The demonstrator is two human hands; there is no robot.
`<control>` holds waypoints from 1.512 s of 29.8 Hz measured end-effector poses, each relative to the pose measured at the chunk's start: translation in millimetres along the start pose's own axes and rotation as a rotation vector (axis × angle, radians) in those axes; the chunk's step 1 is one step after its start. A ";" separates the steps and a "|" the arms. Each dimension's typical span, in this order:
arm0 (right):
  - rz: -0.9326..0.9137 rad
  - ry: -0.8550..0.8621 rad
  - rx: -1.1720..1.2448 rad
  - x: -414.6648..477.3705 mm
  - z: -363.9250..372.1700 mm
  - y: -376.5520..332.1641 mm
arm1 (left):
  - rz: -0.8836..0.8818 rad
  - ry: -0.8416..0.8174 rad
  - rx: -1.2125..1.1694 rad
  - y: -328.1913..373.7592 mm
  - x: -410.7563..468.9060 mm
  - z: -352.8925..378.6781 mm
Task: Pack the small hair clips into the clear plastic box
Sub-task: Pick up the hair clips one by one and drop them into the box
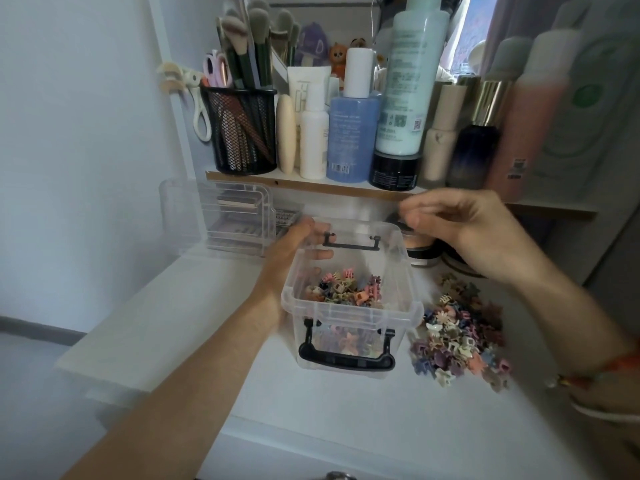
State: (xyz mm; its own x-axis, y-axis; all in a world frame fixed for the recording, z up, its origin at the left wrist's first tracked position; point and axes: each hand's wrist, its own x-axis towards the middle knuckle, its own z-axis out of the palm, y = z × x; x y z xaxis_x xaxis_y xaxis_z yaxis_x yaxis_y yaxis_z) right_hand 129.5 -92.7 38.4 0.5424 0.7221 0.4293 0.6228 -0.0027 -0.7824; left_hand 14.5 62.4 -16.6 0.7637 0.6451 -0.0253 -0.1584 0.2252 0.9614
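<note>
The clear plastic box (349,313) with black clip-on handles stands open on the white tabletop (311,417), with a layer of small pastel claw hair clips (346,289) in its bottom. The left hand (294,244) grips its far left corner, fingers curled over the rim and down inside the wall. The right hand (464,230) hovers above the far right corner. A loose heap of clips (457,337) lies just beside the box on its right. The right fingers are loosely curled (tips blurred); whether they pinch a clip cannot be told.
</note>
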 end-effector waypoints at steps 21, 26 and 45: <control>0.111 0.058 0.071 4.1 -3.5 8.9 | 0.038 -0.026 -0.002 -5.1 6.7 -1.3; 0.085 -0.028 -0.010 2.9 -8.9 5.0 | 0.023 -0.016 0.000 -4.4 6.2 -0.9; 0.026 -0.040 0.145 0.8 0.6 -2.4 | 0.012 -0.030 0.001 -2.5 5.1 -0.3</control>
State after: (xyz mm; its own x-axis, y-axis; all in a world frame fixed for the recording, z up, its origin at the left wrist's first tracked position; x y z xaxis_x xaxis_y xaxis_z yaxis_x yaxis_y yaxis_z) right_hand 128.1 -91.7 40.4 0.5325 0.7503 0.3918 0.5191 0.0762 -0.8513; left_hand 18.6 65.4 -19.2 0.7802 0.6256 -0.0055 -0.1668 0.2165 0.9619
